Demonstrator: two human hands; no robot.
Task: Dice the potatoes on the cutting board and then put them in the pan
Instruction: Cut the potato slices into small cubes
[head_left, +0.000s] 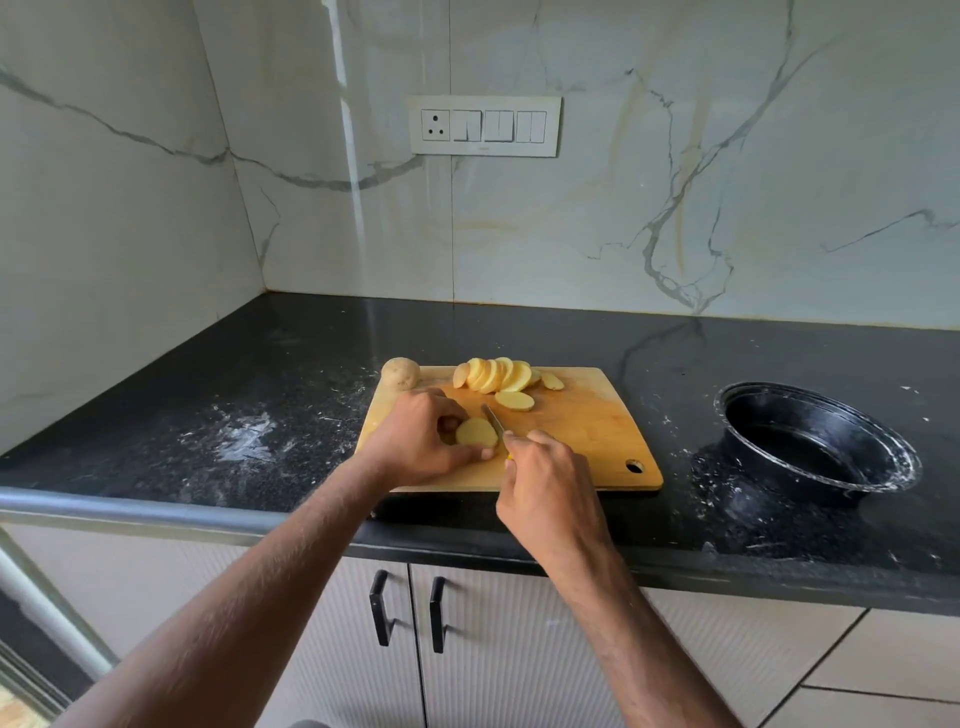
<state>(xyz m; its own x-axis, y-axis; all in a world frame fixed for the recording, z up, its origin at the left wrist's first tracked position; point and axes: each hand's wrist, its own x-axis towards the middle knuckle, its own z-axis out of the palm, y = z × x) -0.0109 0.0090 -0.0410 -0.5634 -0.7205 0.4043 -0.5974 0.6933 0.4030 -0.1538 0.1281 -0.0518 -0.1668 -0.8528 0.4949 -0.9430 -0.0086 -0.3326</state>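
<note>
A wooden cutting board (587, 431) lies on the black counter. My left hand (415, 441) grips a cut potato piece (475, 432) at the board's near left, yellow cut face toward the right. My right hand (545, 493) holds a small knife (493, 418) whose blade rests against that cut face. A fanned row of potato slices (496, 374) lies at the board's far edge, with one single slice (514, 400) in front of it. A whole unpeeled potato (400, 373) sits at the board's far left corner. The black pan (815, 441) stands to the right of the board.
The black counter (260, 395) carries white powdery smears left of the board and around the pan. Marble walls close the back and left, with a switch panel (484, 126) above. Cabinet doors with black handles (408, 613) sit below the counter's front edge.
</note>
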